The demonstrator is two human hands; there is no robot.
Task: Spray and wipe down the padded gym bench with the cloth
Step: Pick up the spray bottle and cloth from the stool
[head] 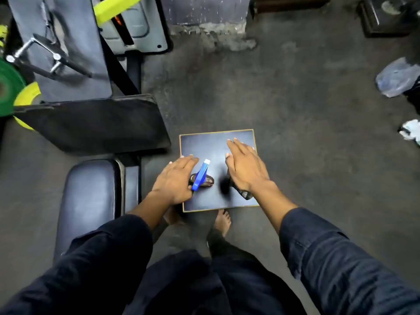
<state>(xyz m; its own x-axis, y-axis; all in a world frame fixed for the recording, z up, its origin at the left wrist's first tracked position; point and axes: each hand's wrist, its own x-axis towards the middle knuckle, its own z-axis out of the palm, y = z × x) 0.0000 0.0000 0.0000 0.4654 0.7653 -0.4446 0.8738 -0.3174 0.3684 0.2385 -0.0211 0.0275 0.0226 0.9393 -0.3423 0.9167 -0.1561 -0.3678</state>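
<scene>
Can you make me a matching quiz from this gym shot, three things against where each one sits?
Things:
1. spray bottle
2. cloth
3. padded bench seat

Places:
A. left of the small square table
B. under the right hand
C. beside the left hand

Pairs: 1-C, 2-B, 3-A

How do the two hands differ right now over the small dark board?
The left hand is beside the blue-headed spray bottle, near the square dark board's left edge; the right hand hovers flat farther right over a dark cloth. The left hand's fingers curve toward the bottle; the right hand's spread straight. Both are palm-down, neither yet clearly gripping.
</scene>
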